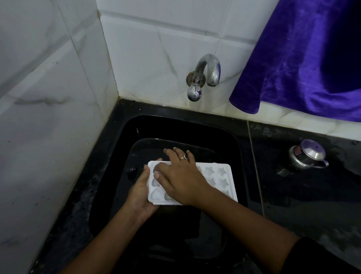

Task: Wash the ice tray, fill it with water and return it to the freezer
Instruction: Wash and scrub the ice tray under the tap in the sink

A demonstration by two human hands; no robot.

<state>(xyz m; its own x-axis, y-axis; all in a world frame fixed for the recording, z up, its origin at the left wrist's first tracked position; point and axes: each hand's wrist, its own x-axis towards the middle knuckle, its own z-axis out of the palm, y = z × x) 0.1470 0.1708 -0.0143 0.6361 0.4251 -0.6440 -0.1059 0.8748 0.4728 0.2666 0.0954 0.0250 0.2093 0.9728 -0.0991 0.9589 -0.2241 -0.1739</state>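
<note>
one ice tray [221, 180], two hands: left hand [141, 194] grips, right hand [180, 176] rests.

We count one ice tray [224, 192], white. In it we make out at least four star-shaped hollows [221, 171] at the right end and at least three heart-shaped hollows [155, 194] at the left end; the rest lie hidden beneath a hand, so we cannot give the full tally. We count two hands, the left hand [141, 194] and the right hand [182, 178], and one ring [184, 157] on the right. There is one sink [176, 126], one tap [207, 70] with one knob [194, 93], one purple cloth [313, 59] and one lidded steel pot [307, 154]. We count two tiled walls [43, 89], and they meet in one corner. One dark sleeve [325, 267] shows, on the right arm.
</note>
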